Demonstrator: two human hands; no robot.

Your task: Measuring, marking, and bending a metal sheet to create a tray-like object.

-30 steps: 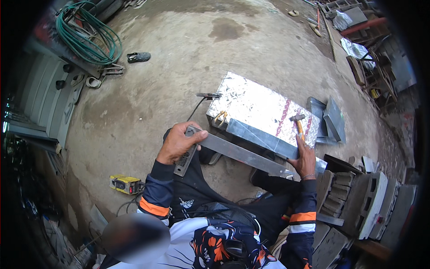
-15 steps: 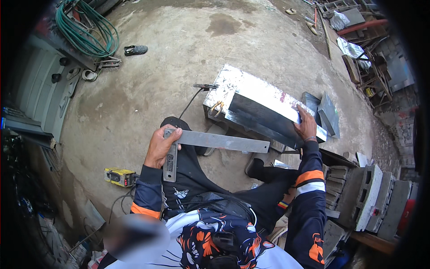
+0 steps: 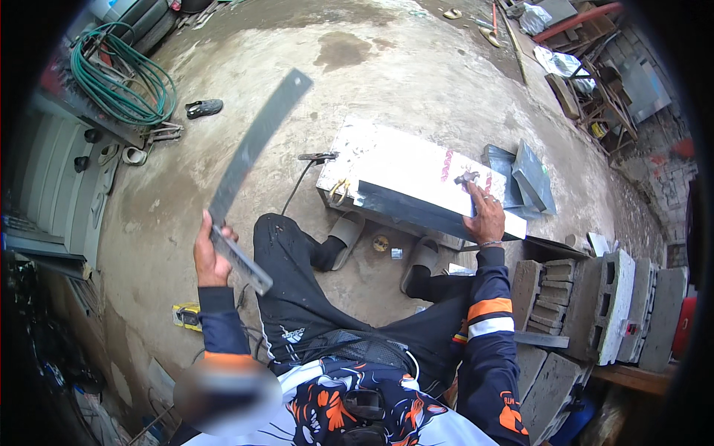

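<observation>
My left hand (image 3: 214, 253) is closed around the short stock of a metal try square (image 3: 260, 141). The square's long blade slants up and away above the concrete, clear of the bench. My right hand (image 3: 487, 215) lies with fingers stretched on the right part of a bent sheet-metal piece (image 3: 416, 212), which has a bright top and a dark front side. The piece rests on a low bench with a shiny foil-like top (image 3: 357, 141). Beside my right fingertips is a small dark object (image 3: 467, 177) I cannot make out. Yellow-handled pliers (image 3: 340, 191) sit at the bench's left end.
A cabled clamp (image 3: 318, 157) grips the bench's left corner. Grey metal pieces (image 3: 534, 182) lie past its right end. Concrete blocks (image 3: 606, 312) are stacked at my right. A yellow tool (image 3: 187, 316) lies at my left; a green hose (image 3: 123, 82) is coiled far left.
The try square has swung from lying across my knee to pointing up and away. My right hand has shifted toward the small dark object. The metal piece's dark side now shows narrower.
</observation>
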